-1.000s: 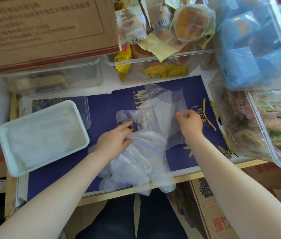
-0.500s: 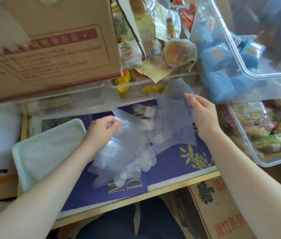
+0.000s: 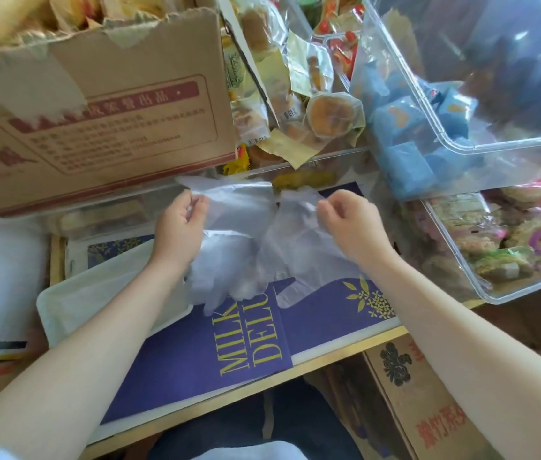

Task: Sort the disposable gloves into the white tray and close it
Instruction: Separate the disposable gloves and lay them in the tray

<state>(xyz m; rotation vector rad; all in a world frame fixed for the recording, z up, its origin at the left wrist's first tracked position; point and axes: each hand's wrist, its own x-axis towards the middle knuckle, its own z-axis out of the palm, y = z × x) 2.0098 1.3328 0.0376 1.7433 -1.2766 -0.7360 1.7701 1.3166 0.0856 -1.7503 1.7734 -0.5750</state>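
— Over the purple sheet (image 3: 196,356), between our two hands, we held the gloves (image 3: 245,247): a clear, crumpled bunch, lifted, its lower fingers dangling just above the sheet's yellow lettering.

— How did we have them?

— Our left hand (image 3: 179,230) pinched the top edge of the left part, fingers curled round the film. Our right hand (image 3: 352,224) pinched the right part the same way, thumb against curled fingers. The film stretched between the two.

— And the tray (image 3: 73,303)?

— It lay to the left, just beside the gloves, white and open, partly under our left forearm. We saw nothing distinct in it; whether a thin layer lay inside, we couldn't tell.

— What stood around us?

— A cardboard box (image 3: 96,121) with red print sat behind our left hand. Clear bins ringed the rest: one behind the gloves with wrapped pastries (image 3: 328,114), one at upper right with blue packets (image 3: 408,161), and a bin (image 3: 507,247) of colourful snacks at right. Another printed carton (image 3: 421,393) stood below the table's edge.
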